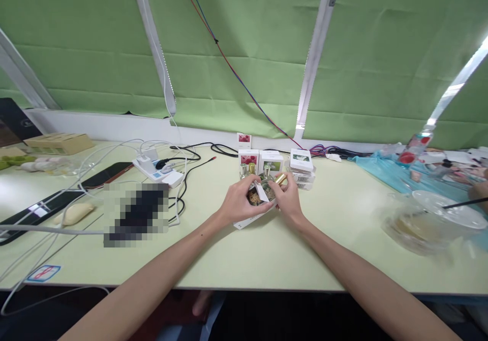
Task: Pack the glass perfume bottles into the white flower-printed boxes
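Desk [213, 265]: picture-fronted boxes [248, 158] stand toward the back, small stack [302, 160] to their right, apparently closed. White box [244, 223] in front of these, between both hands; lifted or resting, cannot tell. Left hand [243, 198]: fingers curled about the box, thumb along the near side. Right hand [290, 199]: fingers bent close around a gold-capped bottle [281, 179]; exact pinch hidden. Glass contents [253, 197] exposed; judged midway, box yet to be closed. White flap [262, 192] covers part of the glass. Print too small to read.
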Demonstrator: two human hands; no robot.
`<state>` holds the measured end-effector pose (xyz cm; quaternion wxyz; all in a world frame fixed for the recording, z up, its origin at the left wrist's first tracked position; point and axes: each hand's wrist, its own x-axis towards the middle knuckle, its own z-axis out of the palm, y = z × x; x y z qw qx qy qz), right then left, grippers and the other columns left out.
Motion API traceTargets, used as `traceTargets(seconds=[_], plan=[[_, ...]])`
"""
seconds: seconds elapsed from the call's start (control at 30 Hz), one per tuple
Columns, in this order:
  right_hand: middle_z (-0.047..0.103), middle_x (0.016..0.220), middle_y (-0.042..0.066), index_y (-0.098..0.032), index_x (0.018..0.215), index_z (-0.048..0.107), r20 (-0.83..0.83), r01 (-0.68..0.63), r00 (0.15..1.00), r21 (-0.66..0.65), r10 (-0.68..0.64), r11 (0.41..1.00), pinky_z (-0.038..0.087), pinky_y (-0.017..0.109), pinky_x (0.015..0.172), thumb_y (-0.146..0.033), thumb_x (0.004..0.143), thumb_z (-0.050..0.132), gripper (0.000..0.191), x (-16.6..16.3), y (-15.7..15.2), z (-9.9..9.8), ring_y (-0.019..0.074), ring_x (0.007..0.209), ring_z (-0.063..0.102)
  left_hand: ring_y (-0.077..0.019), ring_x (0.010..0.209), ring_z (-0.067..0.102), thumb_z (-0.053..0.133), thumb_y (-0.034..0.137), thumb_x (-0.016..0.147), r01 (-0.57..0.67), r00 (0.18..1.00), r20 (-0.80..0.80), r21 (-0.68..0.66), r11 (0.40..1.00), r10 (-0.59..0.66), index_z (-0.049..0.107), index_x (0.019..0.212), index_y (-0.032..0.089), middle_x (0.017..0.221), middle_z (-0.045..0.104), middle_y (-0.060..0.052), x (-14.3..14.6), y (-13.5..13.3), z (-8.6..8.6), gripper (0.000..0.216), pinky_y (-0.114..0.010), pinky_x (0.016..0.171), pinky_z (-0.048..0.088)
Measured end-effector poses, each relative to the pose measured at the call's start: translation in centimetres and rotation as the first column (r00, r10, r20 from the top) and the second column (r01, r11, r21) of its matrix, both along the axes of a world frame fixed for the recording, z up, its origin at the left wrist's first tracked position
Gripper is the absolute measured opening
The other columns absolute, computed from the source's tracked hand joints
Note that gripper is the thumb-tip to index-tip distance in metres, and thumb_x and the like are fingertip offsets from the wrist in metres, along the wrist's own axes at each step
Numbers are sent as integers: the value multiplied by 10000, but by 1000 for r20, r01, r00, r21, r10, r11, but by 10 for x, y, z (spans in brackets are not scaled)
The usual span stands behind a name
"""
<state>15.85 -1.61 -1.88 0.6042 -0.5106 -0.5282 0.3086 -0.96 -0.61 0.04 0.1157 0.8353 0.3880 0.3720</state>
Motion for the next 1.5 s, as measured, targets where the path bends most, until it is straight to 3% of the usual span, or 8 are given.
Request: traceTargets(seconds=[0.33, 0.67, 1.3, 1.5], plan=[[482, 627, -69, -261, 959, 456, 14, 47, 999, -15, -47, 999, 396, 260, 425, -412, 888, 558, 196, -2, 2, -4, 140, 481, 492, -149, 689, 581, 724, 575, 735, -16, 1000, 7, 24, 1000, 15, 530, 1058, 216, 776, 626, 23, 1, 0, -1, 520, -256, 633, 431], [487, 609, -75, -257, 907, 489, -61, 70, 995, -46, -73, 996, 368, 259, 444, -403, 868, 592, 183, -3, 0, -3, 127, 465, 459, -143, 685, 579, 740, 548, 723, -17, 1000, 24, 40, 999, 16, 529, 1042, 211, 799, 641, 19, 3, -1, -2, 509, -253, 630, 431], [451, 583, -61, -245, 798, 506, 1, 181, 984, 4, -181, 984, 337, 279, 534, -458, 911, 519, 241, -4, -4, 2, 146, 529, 415, -140, 671, 576, 752, 535, 711, -20, 999, 43, 75, 997, 16, 545, 1039, 206, 773, 632, 23, 5, -1, -3, 508, -251, 614, 423], [452, 565, -58, -231, 784, 558, -6, 161, 987, 22, -160, 987, 325, 274, 524, -472, 903, 522, 271, -4, -5, 3, 138, 505, 391, -144, 677, 577, 754, 534, 712, -19, 999, 41, 73, 997, 16, 542, 1042, 204, 778, 629, 17, 5, -1, -4, 513, -254, 614, 419]])
